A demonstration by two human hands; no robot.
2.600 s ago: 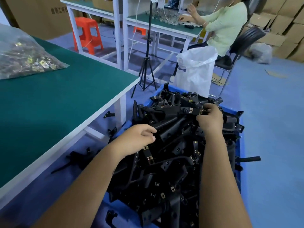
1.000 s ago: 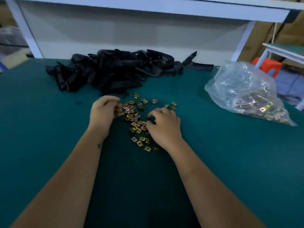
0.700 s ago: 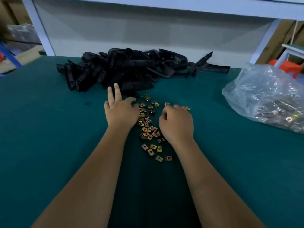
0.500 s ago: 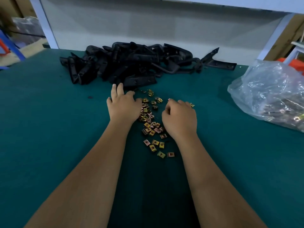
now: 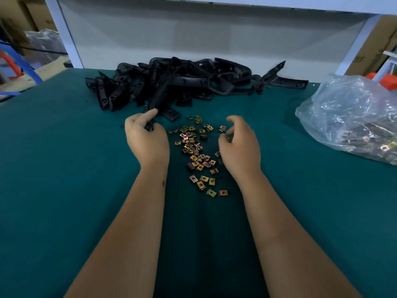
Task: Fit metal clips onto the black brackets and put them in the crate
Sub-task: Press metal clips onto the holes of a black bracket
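Note:
A heap of black brackets (image 5: 184, 80) lies at the far side of the green table (image 5: 64, 190). Several small gold metal clips (image 5: 196, 151) are scattered between my hands. My left hand (image 5: 146, 140) grips the near end of one long black bracket (image 5: 160, 97) that still leans on the heap. My right hand (image 5: 238, 145) hovers at the right edge of the clips, fingers curled; whether they pinch a clip is hidden. The crate is out of view.
A clear plastic bag of more clips (image 5: 352, 121) sits at the right of the table. A white back panel (image 5: 214, 39) rises behind the heap. Cardboard boxes and an orange stool (image 5: 386, 81) stand beyond the table.
The view turned from the crate on the floor to the table. My left hand moved off the clips and took hold of a bracket; my right hand lifted and its fingers spread a little.

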